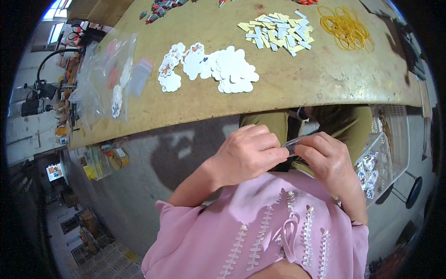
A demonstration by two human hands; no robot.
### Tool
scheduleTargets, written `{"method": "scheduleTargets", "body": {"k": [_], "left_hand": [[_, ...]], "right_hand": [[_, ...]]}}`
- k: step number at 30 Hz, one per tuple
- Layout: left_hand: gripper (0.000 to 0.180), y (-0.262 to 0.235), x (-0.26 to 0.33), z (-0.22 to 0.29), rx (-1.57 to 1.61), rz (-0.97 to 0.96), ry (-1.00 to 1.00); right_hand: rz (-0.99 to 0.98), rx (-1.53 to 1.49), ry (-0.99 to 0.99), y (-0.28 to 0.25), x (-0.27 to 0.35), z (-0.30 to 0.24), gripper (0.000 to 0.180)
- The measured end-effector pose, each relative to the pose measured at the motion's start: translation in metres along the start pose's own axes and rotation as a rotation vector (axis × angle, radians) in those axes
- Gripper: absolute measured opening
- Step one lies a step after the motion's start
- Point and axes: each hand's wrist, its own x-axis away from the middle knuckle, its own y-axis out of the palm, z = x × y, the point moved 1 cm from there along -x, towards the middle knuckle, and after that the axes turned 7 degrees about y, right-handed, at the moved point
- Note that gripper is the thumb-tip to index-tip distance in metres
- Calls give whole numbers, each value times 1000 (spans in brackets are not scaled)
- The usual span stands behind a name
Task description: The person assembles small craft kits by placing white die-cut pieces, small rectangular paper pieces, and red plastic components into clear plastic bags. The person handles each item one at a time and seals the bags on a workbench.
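Note:
Above my lap, my left hand (253,149) and my right hand (325,156) are close together, fingers pinched. Between them they hold a small clear plastic bag (292,146). My fingers cover most of it, so its contents cannot be made out. Beyond my hands, on the table (302,86), lie a pile of white cloud-shaped cards (234,69) and, to its left, some printed cards (169,60). Small flat clear bags (141,76) rest beside a large clear plastic bag (104,81) with cards in it.
Farther back are a heap of small yellow and white strips (281,31) and a tangle of yellow rubber bands (346,29). Small red and grey pieces (162,10) lie along the far side. A white plastic basket (392,153) holding silvery packets (367,174) stands to my right.

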Motion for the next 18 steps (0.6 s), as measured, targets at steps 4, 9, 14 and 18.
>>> {"method": "scheduleTargets", "body": {"k": [4,9,14,18], "left_hand": [[24,-33,0,-35,-35,61,-187],[29,-75,-25,-89,-287,143,-408],[20,-88,-27,-100,-134,66,-453],[11,-89,-26,-96,-322,70,-440]], "right_hand": [[8,-33,-58,3,-5,2,27],[-1,-87,24,13,4,7,29],[36,-107,30,19,7,15,30],[74,-129,58,24,5,17,26]]}}
